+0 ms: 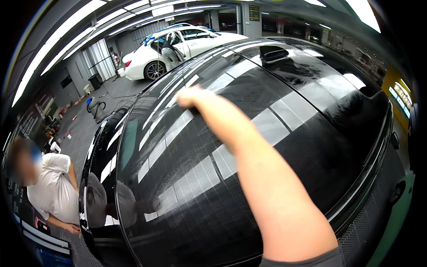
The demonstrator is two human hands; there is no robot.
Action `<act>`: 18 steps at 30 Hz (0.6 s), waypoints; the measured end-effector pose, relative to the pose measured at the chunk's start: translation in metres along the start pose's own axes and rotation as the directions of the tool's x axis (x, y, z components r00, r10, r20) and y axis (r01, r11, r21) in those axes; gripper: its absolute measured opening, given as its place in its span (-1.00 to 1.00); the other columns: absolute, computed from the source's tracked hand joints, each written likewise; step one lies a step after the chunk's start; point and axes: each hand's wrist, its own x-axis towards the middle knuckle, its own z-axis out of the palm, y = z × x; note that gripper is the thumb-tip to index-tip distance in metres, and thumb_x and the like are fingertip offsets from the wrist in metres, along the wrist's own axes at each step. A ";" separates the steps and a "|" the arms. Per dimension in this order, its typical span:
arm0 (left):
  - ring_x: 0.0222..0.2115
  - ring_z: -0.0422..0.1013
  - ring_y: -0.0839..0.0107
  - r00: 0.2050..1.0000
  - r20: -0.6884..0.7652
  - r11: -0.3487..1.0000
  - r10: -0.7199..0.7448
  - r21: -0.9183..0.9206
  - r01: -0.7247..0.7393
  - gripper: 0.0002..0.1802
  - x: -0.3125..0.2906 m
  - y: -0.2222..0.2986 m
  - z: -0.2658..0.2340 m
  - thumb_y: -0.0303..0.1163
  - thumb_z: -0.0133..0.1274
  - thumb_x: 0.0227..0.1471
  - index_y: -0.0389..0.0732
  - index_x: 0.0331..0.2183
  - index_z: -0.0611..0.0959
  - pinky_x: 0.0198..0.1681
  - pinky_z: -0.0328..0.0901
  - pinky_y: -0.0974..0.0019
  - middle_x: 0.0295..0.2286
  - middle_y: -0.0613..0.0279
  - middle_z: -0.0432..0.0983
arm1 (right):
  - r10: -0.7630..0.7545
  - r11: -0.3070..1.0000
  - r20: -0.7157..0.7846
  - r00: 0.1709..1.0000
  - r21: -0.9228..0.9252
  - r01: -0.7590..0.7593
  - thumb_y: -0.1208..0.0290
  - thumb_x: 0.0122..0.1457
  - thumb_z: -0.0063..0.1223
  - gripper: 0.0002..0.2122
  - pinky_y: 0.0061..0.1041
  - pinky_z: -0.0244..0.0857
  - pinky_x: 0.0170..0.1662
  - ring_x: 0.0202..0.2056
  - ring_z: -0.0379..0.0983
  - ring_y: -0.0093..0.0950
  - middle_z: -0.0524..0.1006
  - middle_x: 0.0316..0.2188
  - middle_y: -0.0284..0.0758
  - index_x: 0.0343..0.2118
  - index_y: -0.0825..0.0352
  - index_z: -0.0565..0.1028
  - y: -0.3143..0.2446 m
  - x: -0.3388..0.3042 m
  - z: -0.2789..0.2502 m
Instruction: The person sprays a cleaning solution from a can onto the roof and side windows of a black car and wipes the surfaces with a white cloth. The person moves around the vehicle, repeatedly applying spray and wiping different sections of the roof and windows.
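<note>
**Q:** ok so what's your grip doing rn?

**Me:** My right hand [189, 97] is way out over the rear window [195, 162] of a black car [284, 138], arm stretched up from the bottom of the view. Fingers look bunched together, but honestly I can't tell if they're clamped on anything. There's a dark patch just under my wrist, could be a thing or a reflection. Can't tell if I'm touching the glass either. My left hand is out of view.

**Q:** and where's the car sitting?

**Me:** Right in front of me, fills most of the view. The glass has thin parallel lines across it and big bright reflections of the ceiling lights [364, 14]. Past the seam there's the roof with a black fin antenna [273, 54], pale hazy smears next to it.

**Q:** anyone else around?

**Me:** Yeah, 2 people. A co-worker in a white tee [58, 187] is at the left by the car's rear end, 1 hand low near its edge. Another person [170, 51] is bent beside a white car [200, 40] farther back. There's also a blue and black machine with a hose [95, 109] on the dark floor [82, 129].
</note>
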 end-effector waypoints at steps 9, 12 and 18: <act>-0.25 0.49 0.14 0.992 0.104 0.988 0.066 -0.147 -0.050 -0.24 -0.055 -0.027 -0.056 -0.04 0.20 0.02 -0.16 0.15 0.32 -0.28 0.52 0.00 -0.11 0.12 0.47 | 0.242 0.922 -0.234 0.942 -0.247 -0.298 0.38 0.22 -0.13 -0.45 0.31 -0.12 0.35 0.42 0.02 -0.27 0.14 0.42 -0.32 0.33 0.12 0.27 0.124 -0.064 -0.033; -0.24 0.48 0.12 0.979 0.203 0.989 -0.003 -0.147 0.033 -0.24 -0.024 -0.025 -0.054 -0.06 0.19 0.03 -0.16 0.16 0.31 -0.26 0.52 -0.02 -0.07 0.10 0.45 | 0.314 0.906 -0.252 0.916 -0.210 -0.368 0.39 0.21 -0.15 -0.39 0.35 -0.18 0.35 0.46 -0.10 -0.29 0.04 0.46 -0.39 0.38 0.11 0.19 0.254 -0.148 -0.069; -0.21 0.48 0.09 0.976 0.219 0.993 0.024 -0.117 0.002 -0.24 -0.032 -0.031 -0.052 -0.08 0.16 0.05 -0.14 0.19 0.28 -0.24 0.51 -0.05 0.00 0.06 0.41 | -0.028 0.972 -0.084 0.996 -0.236 0.008 0.31 0.12 -0.02 -0.52 0.29 0.13 0.19 0.28 0.26 -0.18 0.41 0.21 -0.18 0.15 0.18 0.45 0.080 -0.213 -0.043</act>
